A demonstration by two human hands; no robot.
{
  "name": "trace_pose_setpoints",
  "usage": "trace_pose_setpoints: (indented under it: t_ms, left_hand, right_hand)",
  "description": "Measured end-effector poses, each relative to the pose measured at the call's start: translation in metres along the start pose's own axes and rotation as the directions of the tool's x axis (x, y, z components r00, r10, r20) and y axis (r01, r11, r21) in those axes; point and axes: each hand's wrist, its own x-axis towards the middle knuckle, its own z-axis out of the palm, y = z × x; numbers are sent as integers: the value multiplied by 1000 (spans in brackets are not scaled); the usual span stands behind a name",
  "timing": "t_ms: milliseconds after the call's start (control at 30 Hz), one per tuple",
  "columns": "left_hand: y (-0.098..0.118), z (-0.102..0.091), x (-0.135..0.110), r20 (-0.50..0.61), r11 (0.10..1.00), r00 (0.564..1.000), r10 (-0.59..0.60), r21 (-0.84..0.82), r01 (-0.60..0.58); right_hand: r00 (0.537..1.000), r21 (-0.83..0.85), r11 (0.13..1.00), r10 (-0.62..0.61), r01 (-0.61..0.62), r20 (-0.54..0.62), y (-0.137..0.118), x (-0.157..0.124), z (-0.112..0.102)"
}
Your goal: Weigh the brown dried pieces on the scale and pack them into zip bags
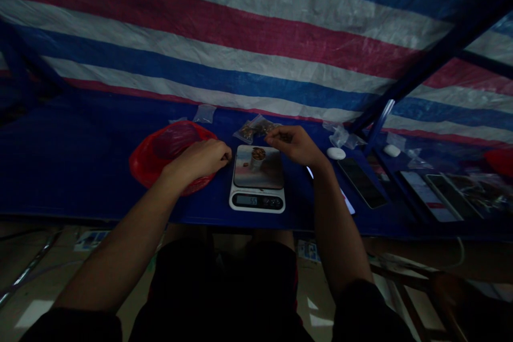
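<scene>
A small white digital scale (257, 192) stands on the blue table, with a little cup (257, 158) of brown bits on its platform. My left hand (202, 158) rests just left of the scale, fingers curled together at the edge of a red plastic bag (160, 152); whether it holds anything is hidden. My right hand (294, 144) hovers behind and right of the cup, fingers pinched, close to a small clear bag of brown bits (256, 129).
More clear small bags (204, 113) lie along the back of the table. A white oval case (335, 153) and a dark phone (362, 183) lie to the right. A blue metal post (425, 64) slants up on the right. A striped tarp hangs behind.
</scene>
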Motion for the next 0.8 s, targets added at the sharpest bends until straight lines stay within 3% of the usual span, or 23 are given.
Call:
trace_pose_setpoints:
  t_ms: [100, 267, 467, 800]
  left_hand:
    - [-4, 1, 0, -51, 1000, 999, 19, -15, -20]
    - [5, -5, -3, -176, 970, 978, 115, -191, -148]
    - [32, -14, -9, -135, 975, 982, 134, -158, -155]
    - [40, -10, -4, -103, 992, 990, 95, -71, -102]
  right_hand:
    - [1000, 6, 1000, 4, -4, -4, 0, 0, 0]
    - [1000, 7, 1000, -10, 10, 0, -2, 0, 0]
    - [1000, -10, 1000, 0, 0, 2, -5, 0, 0]
    - [1000, -11, 1000, 9, -9, -4, -3, 0, 0]
